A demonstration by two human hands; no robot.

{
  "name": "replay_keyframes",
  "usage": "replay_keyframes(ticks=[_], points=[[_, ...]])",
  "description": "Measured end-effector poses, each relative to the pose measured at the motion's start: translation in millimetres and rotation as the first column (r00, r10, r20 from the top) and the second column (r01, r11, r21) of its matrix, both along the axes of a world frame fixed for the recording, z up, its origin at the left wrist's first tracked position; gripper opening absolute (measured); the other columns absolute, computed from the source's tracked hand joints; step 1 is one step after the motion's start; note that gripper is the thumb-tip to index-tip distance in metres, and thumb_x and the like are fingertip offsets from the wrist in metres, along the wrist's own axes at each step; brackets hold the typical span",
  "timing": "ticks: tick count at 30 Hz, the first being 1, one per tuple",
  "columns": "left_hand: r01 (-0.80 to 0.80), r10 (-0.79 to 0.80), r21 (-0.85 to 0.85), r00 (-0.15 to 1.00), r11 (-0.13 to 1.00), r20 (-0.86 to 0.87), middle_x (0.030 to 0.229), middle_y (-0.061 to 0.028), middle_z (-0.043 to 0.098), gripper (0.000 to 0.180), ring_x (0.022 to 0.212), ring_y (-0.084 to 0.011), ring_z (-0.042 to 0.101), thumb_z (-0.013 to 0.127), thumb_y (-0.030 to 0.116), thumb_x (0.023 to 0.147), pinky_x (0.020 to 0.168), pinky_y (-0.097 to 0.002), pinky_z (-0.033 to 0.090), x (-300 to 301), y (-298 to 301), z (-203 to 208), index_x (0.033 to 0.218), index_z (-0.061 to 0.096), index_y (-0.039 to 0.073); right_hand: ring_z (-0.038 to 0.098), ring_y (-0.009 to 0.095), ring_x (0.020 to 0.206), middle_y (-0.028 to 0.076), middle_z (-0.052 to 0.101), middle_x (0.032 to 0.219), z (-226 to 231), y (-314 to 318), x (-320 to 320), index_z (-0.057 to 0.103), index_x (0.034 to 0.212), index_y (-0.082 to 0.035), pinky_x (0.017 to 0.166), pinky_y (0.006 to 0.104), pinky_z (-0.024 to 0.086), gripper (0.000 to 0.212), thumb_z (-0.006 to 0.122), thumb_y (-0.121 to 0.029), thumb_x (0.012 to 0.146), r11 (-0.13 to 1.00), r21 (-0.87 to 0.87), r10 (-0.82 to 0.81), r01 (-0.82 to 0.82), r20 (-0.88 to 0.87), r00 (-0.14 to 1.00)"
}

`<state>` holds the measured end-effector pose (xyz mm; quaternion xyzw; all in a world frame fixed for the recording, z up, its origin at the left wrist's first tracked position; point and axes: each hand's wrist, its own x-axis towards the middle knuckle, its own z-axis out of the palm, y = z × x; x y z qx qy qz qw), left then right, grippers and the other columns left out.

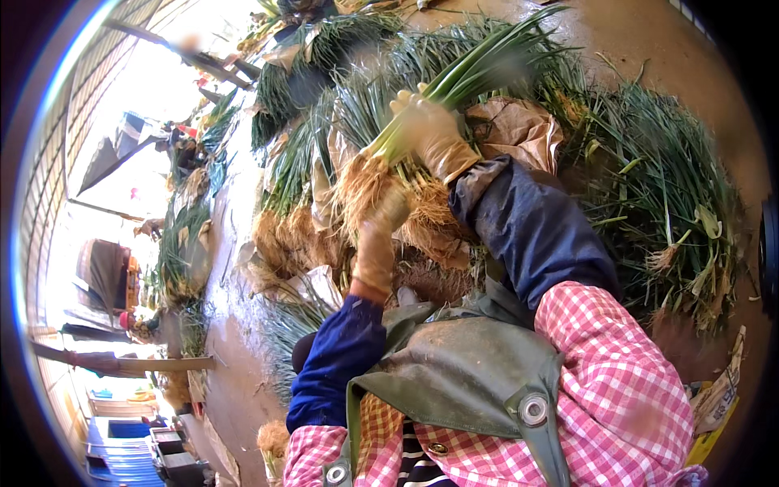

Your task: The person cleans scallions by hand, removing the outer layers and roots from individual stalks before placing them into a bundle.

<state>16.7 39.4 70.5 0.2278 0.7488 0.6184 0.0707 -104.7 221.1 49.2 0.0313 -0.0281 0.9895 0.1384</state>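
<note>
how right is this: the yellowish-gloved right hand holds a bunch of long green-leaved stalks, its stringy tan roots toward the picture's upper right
Not quite: in the head view, the stringy tan roots point toward the picture's lower left. The yellowish-gloved right hand does hold the bunch of long green-leaved stalks.

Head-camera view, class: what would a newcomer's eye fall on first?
First, the long green leafy bunch, held at upper centre in the yellowish-gloved right hand, with the blurred left hand near its tan stringy roots. Next, the broad heap of dark-green leaves at right, and the pink-and-white checked clothing towards the lower right.
</note>
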Motion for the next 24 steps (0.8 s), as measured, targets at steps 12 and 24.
replay_keyframes(ticks=[12,24], points=[[0.576,-0.563,0.089,0.736,0.813,0.377,0.075,-0.0116,0.062,0.026,0.068,-0.0232,0.06,0.048,0.027,0.092,0.065,-0.0312,0.049,59.7,-52.6,8.2,0.086,0.057,0.003,0.064,0.03,0.096,0.014,0.064,0.103,11.4,-12.3,47.7,0.044,0.127,-0.01,0.083,0.0406,0.053,0.049,0.064,-0.006,0.083,0.974,0.189,-0.161,0.124,0.198,0.967],[-0.361,-0.2,-0.596,0.713,0.718,-0.672,0.119,-0.0175,0.059,0.082,0.108,-0.0274,0.059,0.075,0.02,0.07,0.097,-0.0343,0.045,3.9,-12.4,96.4,0.139,0.035,0.002,0.063,0.026,0.099,0.014,0.063,0.107,20.1,-49.5,71.9,0.039,0.133,-0.008,0.084,0.0358,0.053,0.055,0.065,-0.011,0.085,0.965,0.262,-0.013,-0.022,0.131,0.991]])
